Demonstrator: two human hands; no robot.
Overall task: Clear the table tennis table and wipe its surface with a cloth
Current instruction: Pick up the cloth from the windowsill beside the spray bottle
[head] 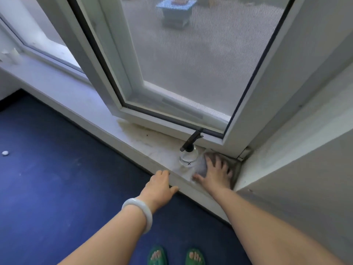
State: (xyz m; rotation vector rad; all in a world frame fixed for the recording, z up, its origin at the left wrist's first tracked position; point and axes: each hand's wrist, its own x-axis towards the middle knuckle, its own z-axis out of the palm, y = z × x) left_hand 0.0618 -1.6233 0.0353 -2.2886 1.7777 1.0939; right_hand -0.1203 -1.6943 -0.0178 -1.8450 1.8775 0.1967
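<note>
A grey cloth (234, 169) lies in the right corner of a white window sill (107, 115). My right hand (215, 172) rests flat on the cloth with its fingers spread. Just left of it stands a clear spray bottle (188, 155) with a black trigger head. My left hand (159, 185), with a white bangle on the wrist, rests on the sill's front edge, fingers over the top and thumb along the front. No table tennis table is in view.
An open window sash (118, 81) swings inward over the sill, above the bottle. A wall (298, 169) closes off the right side. Blue carpet (57, 169) covers the floor, with a small white object (5, 153) lying at the far left.
</note>
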